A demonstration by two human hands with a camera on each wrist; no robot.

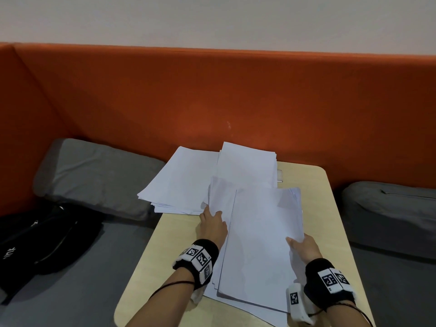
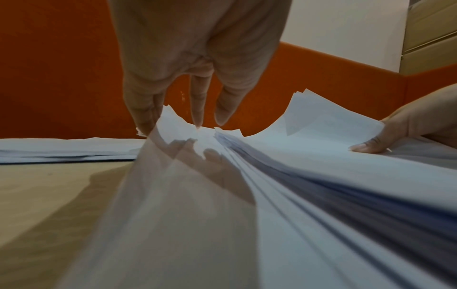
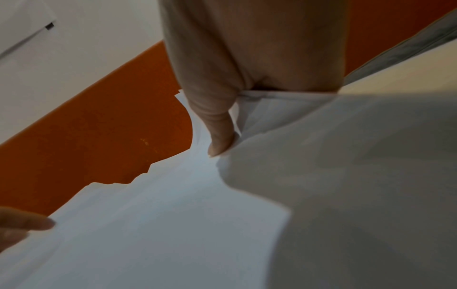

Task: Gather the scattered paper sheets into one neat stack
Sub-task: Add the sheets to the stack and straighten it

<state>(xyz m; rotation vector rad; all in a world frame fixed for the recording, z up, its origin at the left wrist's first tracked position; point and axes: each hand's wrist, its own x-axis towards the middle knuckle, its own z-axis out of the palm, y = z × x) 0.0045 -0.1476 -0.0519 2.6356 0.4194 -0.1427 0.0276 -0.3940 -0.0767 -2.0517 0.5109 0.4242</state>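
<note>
A bundle of white paper sheets (image 1: 259, 244) lies tilted over the light wooden table (image 1: 169, 256), its sheets fanned and uneven. My left hand (image 1: 212, 214) pinches the bundle's left edge near the far corner, and in the left wrist view its fingertips (image 2: 197, 123) press into the ragged sheet edges. My right hand (image 1: 298, 243) grips the right edge with its thumb (image 3: 217, 140) on top and the other fingers hidden beneath. A second pile (image 1: 179, 182) overhangs the table's far left edge. A third pile (image 1: 247, 164) lies at the far edge.
An orange padded backrest (image 1: 212, 95) runs behind the table. Grey cushions sit on the left (image 1: 94, 178) and on the right (image 1: 389, 208). A black bag (image 1: 42, 241) lies on the seat at the left. Bare tabletop shows at the near left and far right.
</note>
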